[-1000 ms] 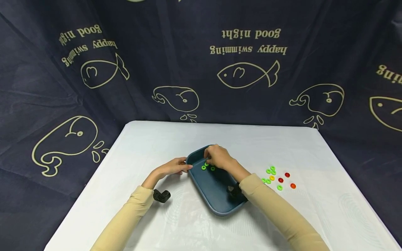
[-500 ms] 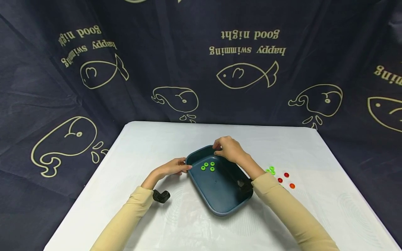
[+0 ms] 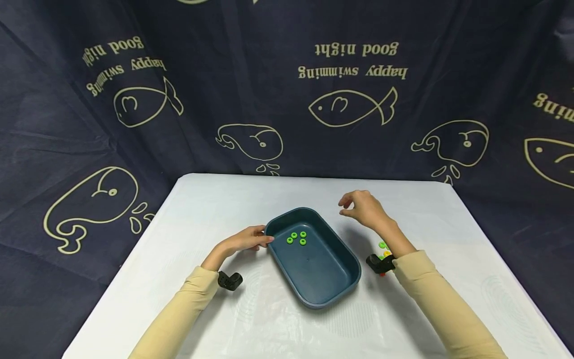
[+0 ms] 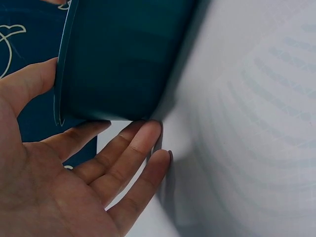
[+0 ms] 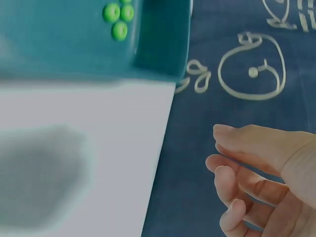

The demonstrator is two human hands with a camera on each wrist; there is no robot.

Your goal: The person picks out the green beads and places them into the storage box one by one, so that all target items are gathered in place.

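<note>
In the head view, your left hand (image 3: 245,239) holds the far-left rim of the dark blue, plastic-looking, rounded rectangular tray (image 3: 309,269) on the white-covered table (image 3: 224,199); your right hand (image 3: 366,209) hangs to the right of the tray's far end. Four small bright-green rings (image 3: 294,235) lie together inside, towards the far left. To the right of the tray, loose green rings (image 3: 382,245), a yellow ring (image 3: 387,254) and a red one (image 3: 382,274) show beside your right forearm. You seem to be steadying the tray while your right hand is free; the next move probably calls for bringing it nearer and pinching a single ring. The black wrist camera (image 3: 380,263) hides part of that group, and the tray's right wall stands in the way of a low carry. In the left wrist view, your thumb meets the rim and your fingertips touch the outer wall. In the right wrist view, your thumb and bent fingers stand apart with nothing visible between them, before the dark blue printed cloth (image 5: 237,113).
</note>
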